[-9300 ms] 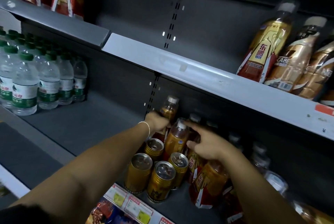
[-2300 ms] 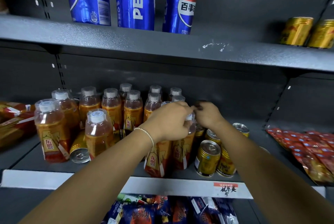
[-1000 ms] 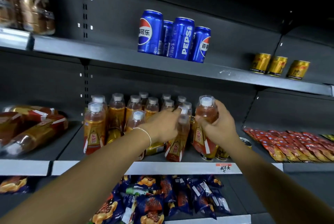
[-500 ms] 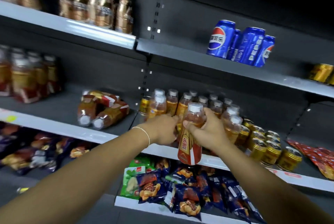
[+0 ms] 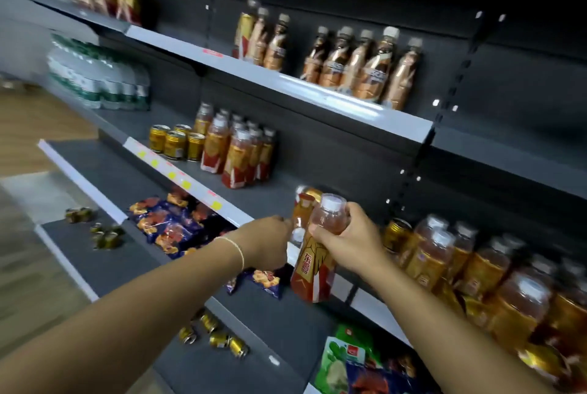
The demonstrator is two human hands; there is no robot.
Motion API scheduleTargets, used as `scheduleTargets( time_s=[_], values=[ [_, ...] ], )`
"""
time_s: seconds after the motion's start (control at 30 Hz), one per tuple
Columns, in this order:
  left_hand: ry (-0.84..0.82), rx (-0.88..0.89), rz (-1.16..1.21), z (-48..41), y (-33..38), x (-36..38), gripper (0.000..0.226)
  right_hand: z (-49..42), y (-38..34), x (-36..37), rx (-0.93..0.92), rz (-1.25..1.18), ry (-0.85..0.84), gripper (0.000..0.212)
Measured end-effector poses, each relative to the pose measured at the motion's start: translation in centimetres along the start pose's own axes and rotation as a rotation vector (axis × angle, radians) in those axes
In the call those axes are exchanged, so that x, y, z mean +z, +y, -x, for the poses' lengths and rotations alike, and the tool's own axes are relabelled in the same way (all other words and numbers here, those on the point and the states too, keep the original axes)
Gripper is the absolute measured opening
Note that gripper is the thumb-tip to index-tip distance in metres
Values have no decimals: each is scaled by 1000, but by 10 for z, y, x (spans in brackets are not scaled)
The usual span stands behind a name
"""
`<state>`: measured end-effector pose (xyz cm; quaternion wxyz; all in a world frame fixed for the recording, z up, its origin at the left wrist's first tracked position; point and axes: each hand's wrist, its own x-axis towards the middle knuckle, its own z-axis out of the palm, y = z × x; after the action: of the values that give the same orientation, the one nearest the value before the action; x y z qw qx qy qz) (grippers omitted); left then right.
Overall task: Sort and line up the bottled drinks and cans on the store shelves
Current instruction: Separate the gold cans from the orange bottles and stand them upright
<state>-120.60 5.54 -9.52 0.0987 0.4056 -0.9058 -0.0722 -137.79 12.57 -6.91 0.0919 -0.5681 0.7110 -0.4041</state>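
The right hand (image 5: 349, 242) is wrapped round the shoulder of a white-capped, red-and-gold-labelled plastic orange drink bottle (image 5: 313, 269). It holds the bottle upright in the air, in front of the edge of the grey metal shelf (image 5: 263, 200). The left hand (image 5: 265, 244) is just left of that bottle, knuckles up, reaching toward a second bottle of the same kind (image 5: 305, 204) lying on its side behind the held one. The left fingers are turned away, so I cannot tell whether they grasp anything. Both arms stretch forward with the wrists close together, and a thin pale bracelet (image 5: 236, 249) circles the left wrist. Right of the held bottle, a blurred crowd of matching standing bottles (image 5: 444, 254) runs out of view. Up and left of it stand gold metal cans (image 5: 174, 142).
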Motion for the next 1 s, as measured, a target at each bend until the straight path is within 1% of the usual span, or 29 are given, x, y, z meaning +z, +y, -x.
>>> scheduleTargets(
  time_s=[0.17,0.33,0.47,0.57,0.73,0.87,1.0],
  values=[
    [-6,-105,0,12,-59,-2,52,-33,-29,59,-32,-51,-138,54],
    [-34,-197,24,11,-114,-7,45,-72,-53,115,-93,-59,-219,56],
    [-47,-238,64,0,-152,-19,61,-108,-75,155,-153,-94,-251,56],
    [-37,-262,155,-14,-175,-29,64,-141,-90,179,-204,-128,-272,55],
    [54,-329,173,-42,-212,-44,75,-197,-113,213,-242,-166,-299,64],
    [160,-383,220,-65,-239,-47,74,-230,-127,235,-271,-197,-294,72],
    [279,-424,208,-81,-263,-40,70,-252,-138,256,-282,-173,-292,79]
  ],
)
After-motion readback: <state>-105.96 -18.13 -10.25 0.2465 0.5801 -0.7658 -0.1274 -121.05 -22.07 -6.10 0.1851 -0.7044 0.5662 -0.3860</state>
